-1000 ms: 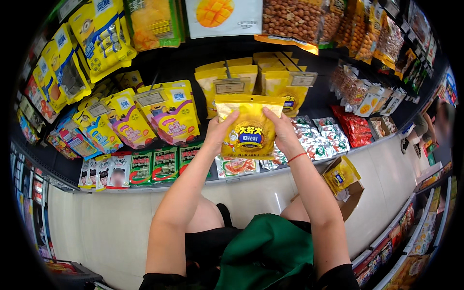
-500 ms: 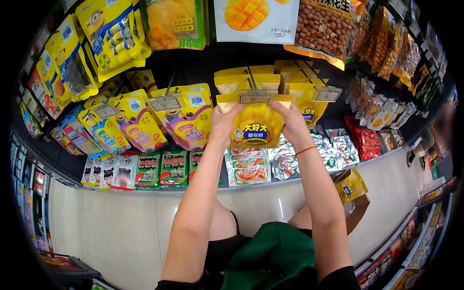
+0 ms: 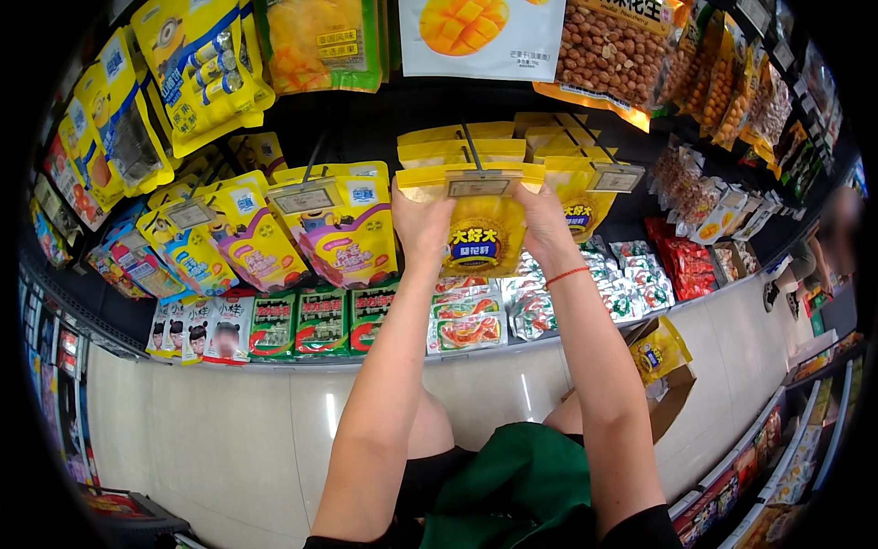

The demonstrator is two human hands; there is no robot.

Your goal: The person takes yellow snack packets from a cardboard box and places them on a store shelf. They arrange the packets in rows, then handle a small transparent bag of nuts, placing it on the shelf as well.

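A yellow snack bag point(image 3: 477, 245) hangs upright at the front of a metal display hook point(image 3: 469, 142), its top edge behind the hook's price tag holder point(image 3: 482, 184). My left hand point(image 3: 423, 221) grips the bag's left side near the top, fingers out of sight behind it. On the opposite side my right hand point(image 3: 547, 222) holds it in the same way, with the thumb on the front. More yellow bags stand behind it. To the right, a neighbouring hook carries matching yellow bags point(image 3: 578, 203).
An open cardboard box point(image 3: 677, 398) on the floor at my right holds another yellow bag point(image 3: 660, 355). Pink-and-yellow pouches point(image 3: 346, 240) hang on the left. Small packets point(image 3: 466, 325) line the bottom shelf. Larger bags, including one of nuts point(image 3: 615, 57), hang overhead.
Both hands and the bag have risen slightly towards the hook's tag holder. The whole view has shifted a little, and both hands keep their hold.
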